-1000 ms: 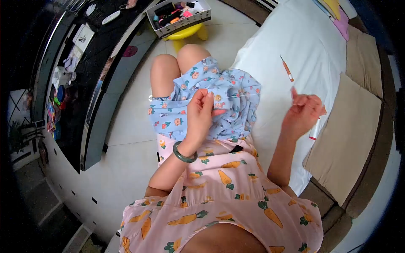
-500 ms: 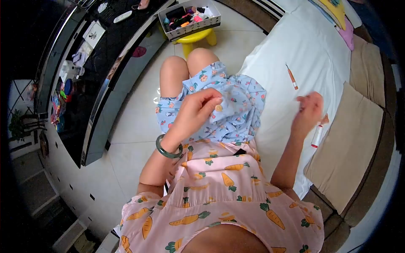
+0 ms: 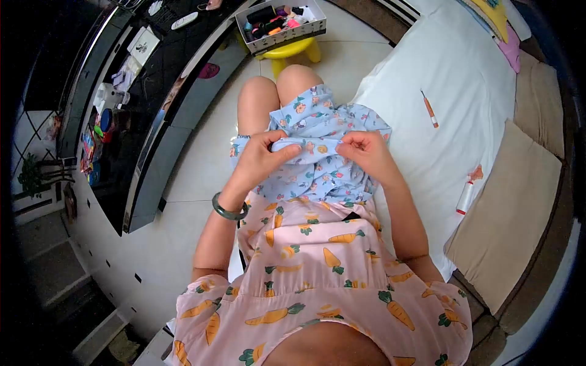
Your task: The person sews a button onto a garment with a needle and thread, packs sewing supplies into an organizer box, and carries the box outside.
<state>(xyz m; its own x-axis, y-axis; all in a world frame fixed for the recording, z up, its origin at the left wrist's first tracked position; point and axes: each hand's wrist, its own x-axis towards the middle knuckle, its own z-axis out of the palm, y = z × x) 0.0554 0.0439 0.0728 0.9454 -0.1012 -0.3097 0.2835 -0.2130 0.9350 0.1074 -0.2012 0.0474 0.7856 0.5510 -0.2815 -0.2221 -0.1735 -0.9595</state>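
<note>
A light blue floral cloth (image 3: 317, 177) lies across my lap, with a small yellowish round button (image 3: 322, 149) on it. My left hand (image 3: 264, 160), a dark green bangle on its wrist, pinches the cloth left of the button. On the button's other side, my right hand (image 3: 369, 157) grips the same cloth between thumb and fingers. A raised fold of fabric runs between both hands. Whether a needle or thread is in my fingers is too small to tell.
An orange-handled pointed tool (image 3: 430, 110) and a white tube with a red end (image 3: 466, 196) lie on the white sheet (image 3: 452, 67) at right. Ahead, a box of spools (image 3: 282, 38) stands on a yellow stool (image 3: 293, 52). A black glossy cabinet (image 3: 177, 67) runs along the left.
My right hand has come from above the white sheet onto the cloth and taken hold of it. My left hand has shifted slightly left on the fabric. The view has moved a little.
</note>
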